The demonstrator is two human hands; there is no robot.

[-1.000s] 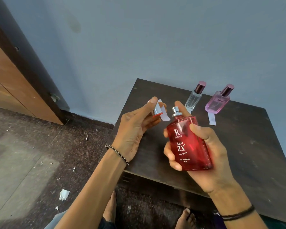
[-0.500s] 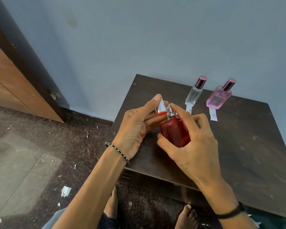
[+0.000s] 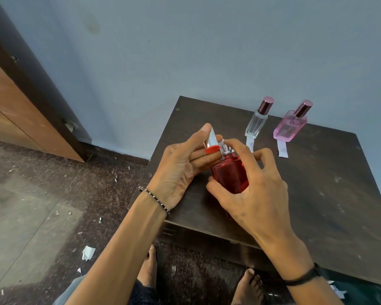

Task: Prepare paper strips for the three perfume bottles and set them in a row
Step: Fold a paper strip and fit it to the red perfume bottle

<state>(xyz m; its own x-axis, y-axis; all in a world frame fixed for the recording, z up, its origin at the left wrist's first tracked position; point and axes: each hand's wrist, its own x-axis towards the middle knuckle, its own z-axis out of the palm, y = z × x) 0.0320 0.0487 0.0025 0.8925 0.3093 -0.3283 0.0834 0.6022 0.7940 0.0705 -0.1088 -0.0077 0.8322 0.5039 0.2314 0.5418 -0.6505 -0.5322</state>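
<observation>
Dark wooden table [image 3: 317, 194], with a clear glass bottle [image 3: 256, 124] and a pink glass bottle [image 3: 289, 128] standing at its far edge, a white paper strip before each. Right hand [image 3: 251, 194] grasps the red square glass bottle [image 3: 229, 176], upright, nozzle just right of the left hand [image 3: 180, 170]. Left hand pinches the silver, red-rimmed cap [image 3: 211, 140]; whether it also holds a strip cannot be told.

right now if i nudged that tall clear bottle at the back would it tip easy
Probably, yes. The clear bottle is tall and slim on a small base, with a metal-looking cap up top, so a high push would likely topple it. It looks nearly empty, so probably light. It also looks like glass, so it may break.
</observation>
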